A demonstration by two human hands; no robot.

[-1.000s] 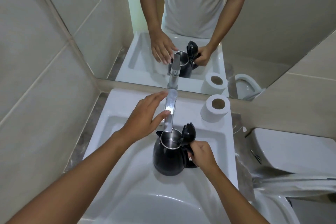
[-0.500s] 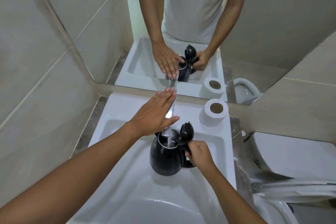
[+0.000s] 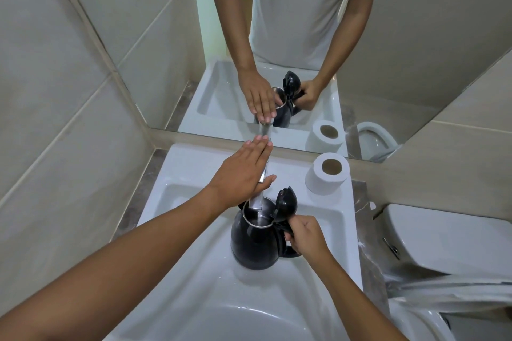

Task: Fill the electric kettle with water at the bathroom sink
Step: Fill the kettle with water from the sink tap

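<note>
Flattening over the tap lever (image 3: 264, 171) at frame centre, the left hand (image 3: 243, 171) now lies open-palmed where it was only reaching. The right hand (image 3: 306, 235) grips the open kettle (image 3: 256, 241) under the spout in the sink (image 3: 318, 219); water should follow.

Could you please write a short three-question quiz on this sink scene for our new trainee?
1. True or false: the kettle's lid is closed.
2. What grips the kettle by its handle? A) left hand B) right hand C) neither
3. Which object stands on the sink ledge beside the faucet?

Key
1. False; it is flipped open.
2. B; the right hand. The left hand lies flat on the faucet.
3. The toilet paper roll.
</note>
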